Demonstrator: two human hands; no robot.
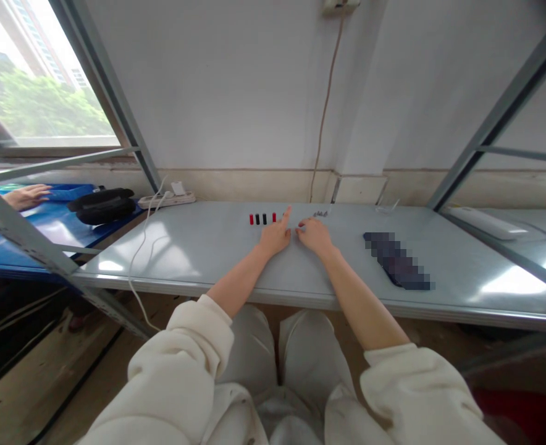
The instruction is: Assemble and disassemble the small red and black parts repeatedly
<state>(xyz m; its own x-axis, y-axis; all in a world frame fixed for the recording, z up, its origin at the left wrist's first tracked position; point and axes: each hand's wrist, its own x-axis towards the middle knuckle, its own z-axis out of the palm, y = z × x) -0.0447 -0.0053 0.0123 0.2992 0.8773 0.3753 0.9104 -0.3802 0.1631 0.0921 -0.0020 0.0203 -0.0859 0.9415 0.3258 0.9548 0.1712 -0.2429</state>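
Note:
My left hand (275, 237) is low over the grey table, its index finger stretched out toward the wall and the other fingers partly hidden. Close to its right, my right hand (315, 236) has its fingers bent inward, thumb near index. Whatever may be between those fingertips is too small to make out. Left of my left hand stand a red cylinder (251, 219), two black cylinders (260, 219) and another red cylinder (273, 217) in a row. Beyond my right hand lies a small cluster of metal pieces (320, 214).
A dark, pixelated flat object (396, 259) lies to the right on the table (226, 266). A white power strip (167, 199) with a cable is at the back left. Metal frame posts flank the table. Another person's hand (27, 196) rests by a blue tray (71, 191).

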